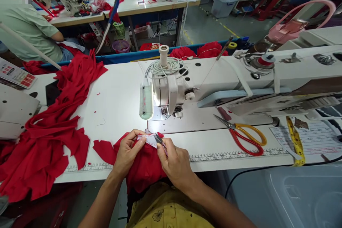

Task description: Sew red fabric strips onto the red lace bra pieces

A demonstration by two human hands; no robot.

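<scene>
My left hand (pixel 130 151) pinches a white strip (pixel 150 140) with faint markings, which lies against a red cloth piece (pixel 145 167). In my right hand (pixel 173 160) is a small pair of thread snips (pixel 160 140), its dark blades pointing left over the end of the strip. The red cloth hangs from between my hands over the table's front edge toward my lap. Directly beyond my hands stands the sewing machine head (pixel 167 92) with its needle area. Orange and red-handled scissors (pixel 244 135) lie on the table to the right of my right hand.
A long heap of red fabric (pixel 58 124) covers the left of the table (pixel 114 96). A yellow measuring tape (pixel 295 142) and a written sheet (pixel 315 139) lie at the right. Beyond the table, a person in a light green shirt (pixel 29 28) sits near other sewing machines.
</scene>
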